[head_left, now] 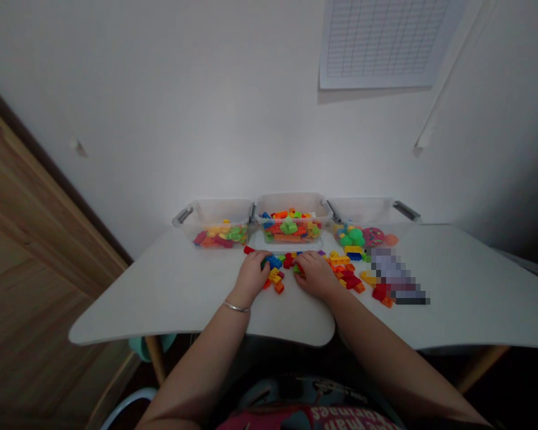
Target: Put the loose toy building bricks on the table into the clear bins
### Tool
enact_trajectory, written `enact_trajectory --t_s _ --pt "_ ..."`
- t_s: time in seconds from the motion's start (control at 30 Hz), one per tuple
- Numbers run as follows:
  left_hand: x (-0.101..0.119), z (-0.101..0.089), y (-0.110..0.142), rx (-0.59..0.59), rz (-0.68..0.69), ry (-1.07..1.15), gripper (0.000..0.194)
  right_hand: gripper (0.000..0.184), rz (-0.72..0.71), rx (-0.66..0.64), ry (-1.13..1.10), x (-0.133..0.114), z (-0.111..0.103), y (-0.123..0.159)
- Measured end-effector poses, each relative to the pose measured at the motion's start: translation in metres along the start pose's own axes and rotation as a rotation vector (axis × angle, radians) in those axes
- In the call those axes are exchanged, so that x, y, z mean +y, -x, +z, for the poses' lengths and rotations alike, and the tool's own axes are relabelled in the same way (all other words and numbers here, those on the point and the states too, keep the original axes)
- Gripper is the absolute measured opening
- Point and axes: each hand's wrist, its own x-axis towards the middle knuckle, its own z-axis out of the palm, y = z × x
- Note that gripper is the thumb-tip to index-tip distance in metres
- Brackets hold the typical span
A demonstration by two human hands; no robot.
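My left hand (253, 276) rests on the white table with its fingers and thumb curled round a blue toy brick (274, 261). Just in front of that hand lie a yellow brick (275, 275) and an orange brick (279, 288). My right hand (314, 273) is bent over the loose bricks, its thumb and fingertips closed about a green toy brick (297, 270), partly hidden. A red brick (289, 261) sits between the two hands, close to the right fingertips. More red, orange and yellow bricks (347, 276) are spread beside my right hand.
Three clear plastic bins stand along the wall: the left bin (219, 210) and middle bin (291, 202) hold coloured bricks, the right bin (363, 209) holds rounder toys. A blurred-out flat object (397, 278) lies at right. The white table (161, 298) has a curved front edge.
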Motion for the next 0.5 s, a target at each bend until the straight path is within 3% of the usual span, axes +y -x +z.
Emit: enact_trajectory --t_s 0.17,0.3,0.5 --pt "-0.008 -0.002 0.000 0.134 -0.136 -0.153 0.031 0.019 0.025 -0.005 0.013 0.000 0.000 -0.001" --pt "-0.017 0.002 0.001 0.102 -0.292 -0.279 0.039 0.018 0.026 0.007 0.016 -0.002 -0.003 -0.001" --pt "-0.021 0.006 0.000 0.072 -0.201 -0.154 0.030 0.017 0.040 0.002 0.041 -0.002 -0.001 -0.001"
